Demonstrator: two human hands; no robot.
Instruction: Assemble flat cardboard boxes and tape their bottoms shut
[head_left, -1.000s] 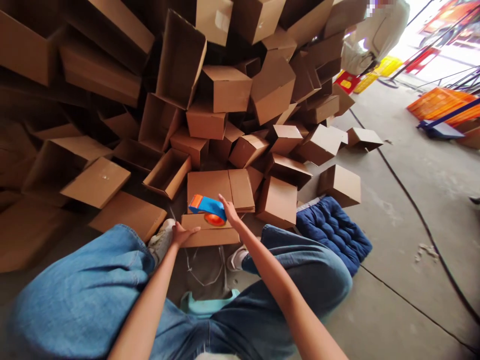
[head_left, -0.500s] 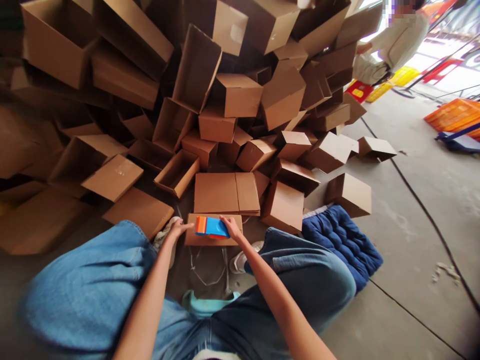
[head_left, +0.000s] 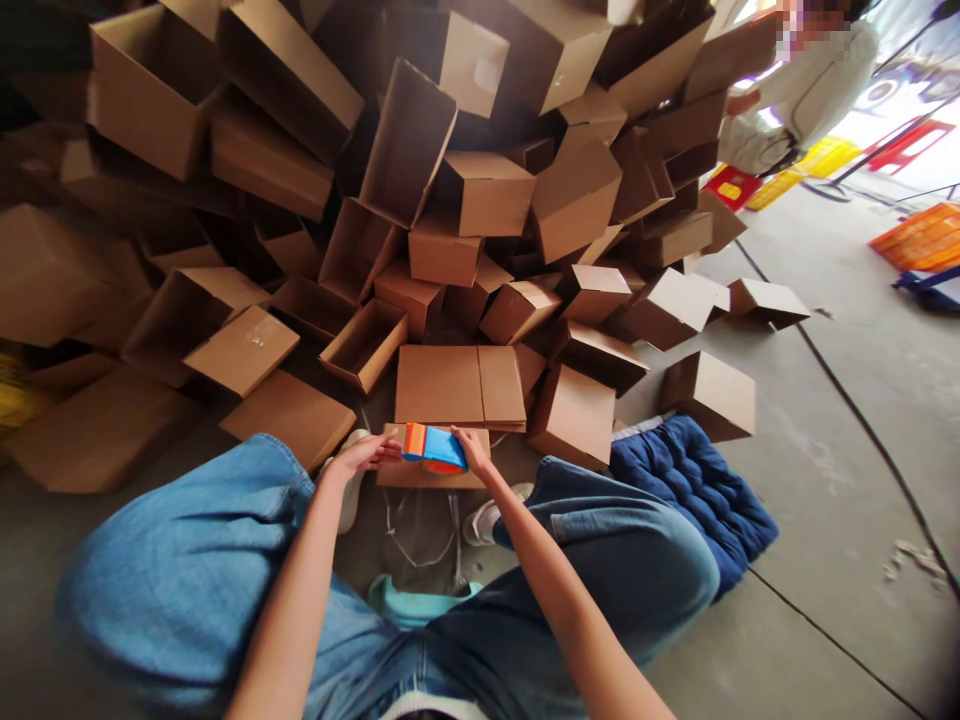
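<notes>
My right hand (head_left: 474, 452) grips the right end of a blue and orange tape dispenser (head_left: 439, 447). The dispenser is over a small cardboard box (head_left: 435, 478) between my feet, its orange end pointing left; whether it touches the box I cannot tell. My left hand (head_left: 369, 452) is open, fingers stretched toward the orange end, by the box's left side. Just beyond lies a larger closed cardboard box (head_left: 439, 385) with a seam across its top.
A big heap of cardboard boxes (head_left: 495, 195), many open, rises ahead. To my right lie a navy tufted cushion (head_left: 690, 500) and a dark cable (head_left: 862, 415) on the floor. At upper right are a person (head_left: 814, 90) and an orange crate (head_left: 919, 235).
My left hand has moved right, over the box's left edge, with its fingers stretched out. The tape dispenser has tilted slightly in my right hand. The whole view has shifted a little.
</notes>
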